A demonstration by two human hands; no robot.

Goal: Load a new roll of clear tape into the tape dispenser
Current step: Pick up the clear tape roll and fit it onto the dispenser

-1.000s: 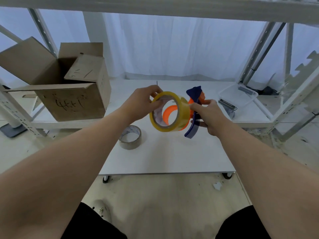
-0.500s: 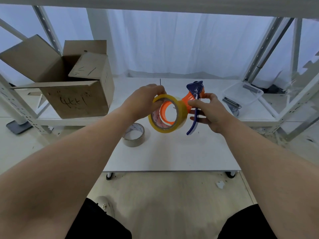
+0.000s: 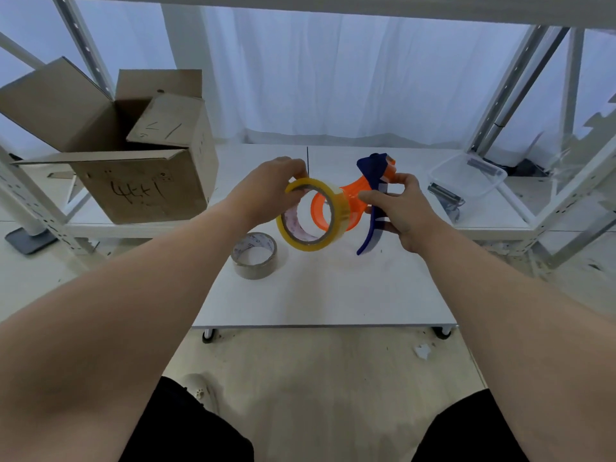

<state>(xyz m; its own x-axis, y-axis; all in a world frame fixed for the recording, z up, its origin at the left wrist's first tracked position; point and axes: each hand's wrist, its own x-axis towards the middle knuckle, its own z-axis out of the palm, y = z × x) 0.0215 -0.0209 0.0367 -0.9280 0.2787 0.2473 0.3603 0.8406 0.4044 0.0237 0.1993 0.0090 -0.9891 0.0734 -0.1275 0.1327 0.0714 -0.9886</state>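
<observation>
Head view shows the white table [image 3: 333, 295] with the cardboard box [image 3: 140, 181] at far left. Above the table's middle your right hand [image 3: 403, 211] grips the tape dispenser [image 3: 363, 195], fingers curled round its blue handle and orange frame, while your left hand [image 3: 266, 191] pinches the top rim of the new roll of clear tape [image 3: 342, 213], which overlaps the orange hub from the left but does not look seated. If you push the roll on tilted, it could jam on the hub or slip from your pinch toward the used roll [image 3: 255, 256] lying below.
</observation>
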